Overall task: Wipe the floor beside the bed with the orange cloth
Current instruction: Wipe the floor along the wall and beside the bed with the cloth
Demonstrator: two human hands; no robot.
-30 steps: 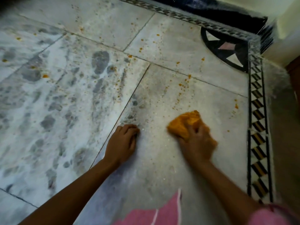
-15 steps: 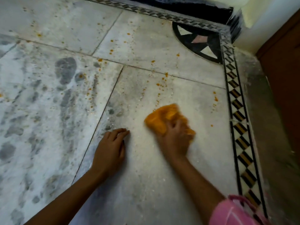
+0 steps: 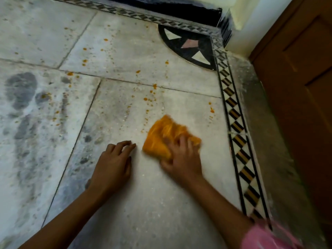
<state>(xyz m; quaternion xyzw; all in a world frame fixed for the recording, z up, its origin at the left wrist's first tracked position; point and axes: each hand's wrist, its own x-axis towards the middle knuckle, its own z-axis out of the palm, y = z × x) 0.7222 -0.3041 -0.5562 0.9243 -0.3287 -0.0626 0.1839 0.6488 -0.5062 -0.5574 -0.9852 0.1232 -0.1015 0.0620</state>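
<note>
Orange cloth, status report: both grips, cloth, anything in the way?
Left grip rests on floor, holds nothing. Right grip holds orange cloth, pressed to floor. Only orange specks ahead of it.

The orange cloth [image 3: 161,135] and the right hand [image 3: 181,159] gripping it are smeared by blur, so the cloth's folds and the fingers' outlines cannot be made out; its near part is covered by that hand. The pink sleeve [image 3: 265,238] is blurred and cut off by the lower edge. The left hand [image 3: 113,168] has its palm hidden against the floor [image 3: 143,203]. The door [image 3: 296,87] is cut off by the right edge, the dark strip [image 3: 170,8] by the top. The orange specks [image 3: 145,99] are too small to be identified.
</note>
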